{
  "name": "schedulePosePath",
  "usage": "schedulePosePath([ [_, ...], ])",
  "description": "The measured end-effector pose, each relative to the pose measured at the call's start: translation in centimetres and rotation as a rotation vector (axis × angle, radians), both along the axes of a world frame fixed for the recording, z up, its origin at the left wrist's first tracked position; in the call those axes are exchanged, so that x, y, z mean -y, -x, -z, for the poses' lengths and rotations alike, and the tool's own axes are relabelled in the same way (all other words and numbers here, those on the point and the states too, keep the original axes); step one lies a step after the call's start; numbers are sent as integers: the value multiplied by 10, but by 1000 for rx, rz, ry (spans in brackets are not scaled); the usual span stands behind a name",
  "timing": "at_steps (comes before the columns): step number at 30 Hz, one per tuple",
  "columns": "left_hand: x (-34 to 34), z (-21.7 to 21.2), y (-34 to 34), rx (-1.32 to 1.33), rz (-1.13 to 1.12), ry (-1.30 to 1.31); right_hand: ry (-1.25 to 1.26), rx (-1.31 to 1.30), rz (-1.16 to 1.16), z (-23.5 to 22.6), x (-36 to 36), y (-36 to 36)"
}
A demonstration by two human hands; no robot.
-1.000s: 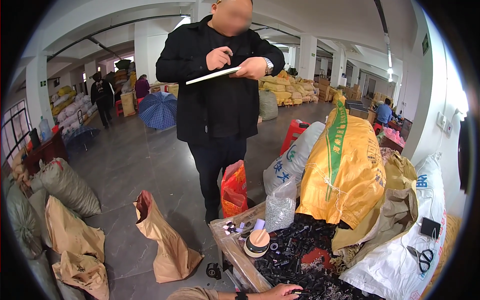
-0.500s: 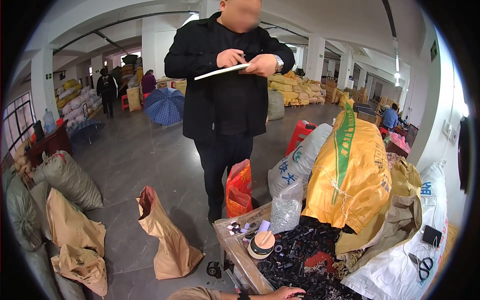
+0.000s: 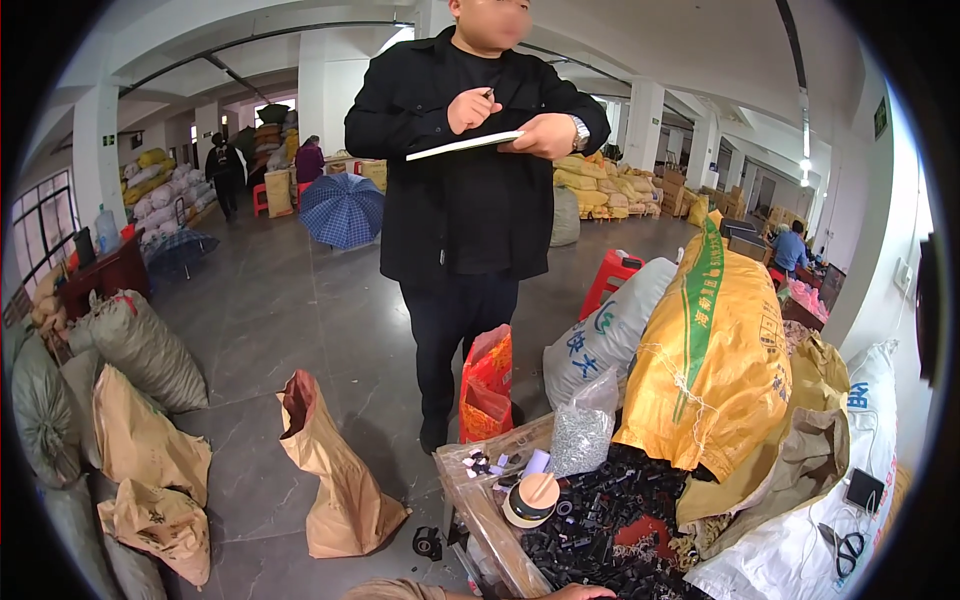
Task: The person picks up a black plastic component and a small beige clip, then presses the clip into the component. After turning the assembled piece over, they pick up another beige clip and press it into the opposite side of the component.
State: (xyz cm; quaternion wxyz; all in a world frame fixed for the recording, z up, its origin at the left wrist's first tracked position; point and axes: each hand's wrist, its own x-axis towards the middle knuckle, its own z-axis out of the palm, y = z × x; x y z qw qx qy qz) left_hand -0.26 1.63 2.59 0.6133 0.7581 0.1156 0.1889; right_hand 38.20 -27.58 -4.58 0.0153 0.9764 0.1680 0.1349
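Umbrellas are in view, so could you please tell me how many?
2: a blue checked umbrella left of the person in black, and a darker umbrella near the desk, far left; others may be hidden.

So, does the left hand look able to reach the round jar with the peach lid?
Probably yes: only loose small black plastic parts seem to lie between the left hand, at the picture's lower edge, and the jar.

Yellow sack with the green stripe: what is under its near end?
Black parts show along the lower edge of the yellow sack; whatever lies beneath it is covered.
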Motion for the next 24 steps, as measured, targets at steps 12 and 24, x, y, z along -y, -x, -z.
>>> schedulePosePath([
  [12,-2,-7,0,21,-20,17,89,215,-49,63,26,-46],
  [24,3,-2,-2,-14,-13,41,94,144,-31,41,20,-32],
])
